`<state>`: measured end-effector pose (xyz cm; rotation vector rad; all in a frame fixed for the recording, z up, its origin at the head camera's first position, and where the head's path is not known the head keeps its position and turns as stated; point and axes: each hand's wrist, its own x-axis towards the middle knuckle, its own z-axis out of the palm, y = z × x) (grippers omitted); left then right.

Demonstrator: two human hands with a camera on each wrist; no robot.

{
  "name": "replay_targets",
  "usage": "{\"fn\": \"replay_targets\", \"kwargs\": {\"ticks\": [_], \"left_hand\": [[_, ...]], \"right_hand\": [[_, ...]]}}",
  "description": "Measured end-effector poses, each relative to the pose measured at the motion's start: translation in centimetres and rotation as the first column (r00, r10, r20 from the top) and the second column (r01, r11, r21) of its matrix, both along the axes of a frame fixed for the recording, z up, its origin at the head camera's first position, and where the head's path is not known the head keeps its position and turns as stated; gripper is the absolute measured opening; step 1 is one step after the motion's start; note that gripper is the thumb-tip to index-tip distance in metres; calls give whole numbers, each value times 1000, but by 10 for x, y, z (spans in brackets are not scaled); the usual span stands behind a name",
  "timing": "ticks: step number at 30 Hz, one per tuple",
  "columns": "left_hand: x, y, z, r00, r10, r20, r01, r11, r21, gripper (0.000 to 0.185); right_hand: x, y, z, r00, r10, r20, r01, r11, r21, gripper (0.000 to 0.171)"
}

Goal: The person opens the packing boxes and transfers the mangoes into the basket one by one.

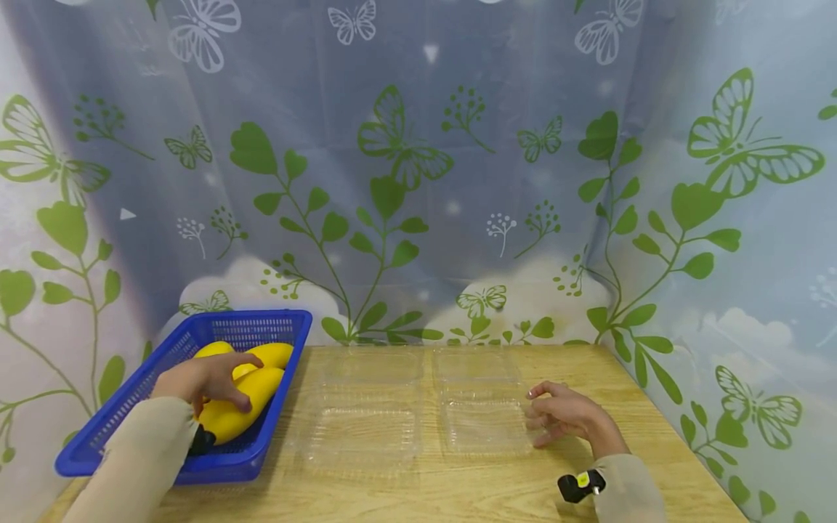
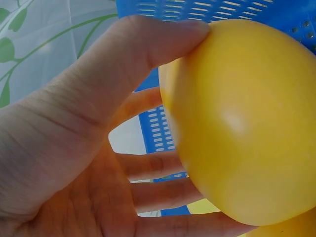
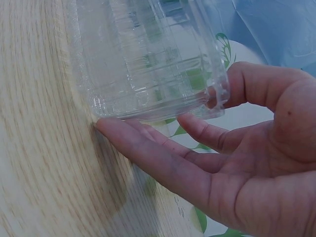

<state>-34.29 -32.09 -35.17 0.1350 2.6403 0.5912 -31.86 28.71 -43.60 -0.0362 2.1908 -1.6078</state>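
My left hand [image 1: 205, 378] reaches into a blue plastic basket [image 1: 261, 450] and grips a smooth yellow mango [image 1: 225, 423]. In the left wrist view the thumb lies on one side of this mango [image 2: 242, 118] and the fingers [image 2: 158, 195] curl along the other. More yellow mangoes [image 1: 275, 354] lie beside it. At the right, my right hand [image 1: 569, 414] holds the near edge of a clear plastic box [image 1: 487, 428]. The right wrist view shows one digit hooked at the box's rim [image 3: 222, 94] and another fingertip low against its wall, near the table.
Another clear plastic box [image 1: 366, 436] stands left of the held one, close to the basket. Shallow clear sections [image 1: 373, 365] lie behind both boxes; whether they are attached lids I cannot tell. A printed curtain [image 1: 418, 218] encloses the wooden table [image 1: 471, 490] at the back and sides.
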Motion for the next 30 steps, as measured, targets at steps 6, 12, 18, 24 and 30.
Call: {"fn": "replay_targets", "kwargs": {"ticks": [6, 12, 18, 24, 30], "left_hand": [[0, 1, -1, 1000, -13, -12, 13, 999, -51, 87], [2, 3, -1, 1000, -3, -9, 2, 996, -91, 91], [2, 7, -2, 999, 38, 22, -35, 993, -117, 95], [1, 9, -4, 998, 39, 40, -33, 989, -142, 97], [1, 10, -4, 999, 30, 25, -25, 982, -185, 101]], "right_hand": [[0, 0, 0, 1000, -5, -7, 5, 1000, -1, 53], [0, -1, -1, 1000, 14, 3, -14, 1000, -11, 50], [-1, -2, -2, 999, 37, 13, -37, 999, -31, 46], [-2, -2, -2, 999, 30, 15, -29, 999, -25, 46], [-3, -1, -2, 999, 29, 16, -28, 999, -19, 48]]}}
